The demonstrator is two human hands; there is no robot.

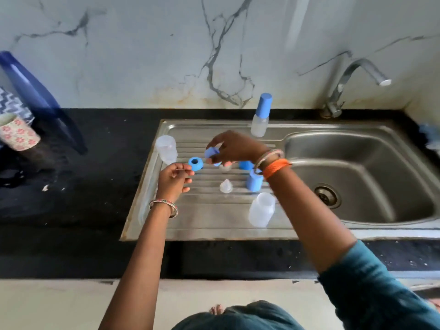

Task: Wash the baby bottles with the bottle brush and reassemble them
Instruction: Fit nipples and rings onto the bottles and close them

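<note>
On the ribbed steel drainboard (190, 217) left of the sink basin (357, 177), baby bottle parts lie scattered. The right hand (234, 147) reaches across above the drainboard and pinches a small blue cap (211, 152) between thumb and curled fingers. The left hand (175, 178) hovers just left of it, fingers loosely bent and holding nothing, its fingertips close to a blue screw ring (195, 163) that lies flat on the drainboard with its hole facing up.

At the drainboard's back edge one assembled bottle (260, 115) stands upright with its blue cap on. A clear open bottle body (166, 148) stands at the drainboard's far left, and another clear bottle body (260, 209) stands at its near right, beside the basin. Between them sit a clear teat (226, 186), a taller blue cap (254, 181) and a second blue ring (246, 165), partly hidden by the right wrist. Another clear piece under the right hand is too hidden to identify.

A chrome tap (350, 79) rises behind the basin. Left of the drainboard, on the black counter (95, 186), stand a patterned cup (19, 133) and a dark blue plastic item (35, 96).
</note>
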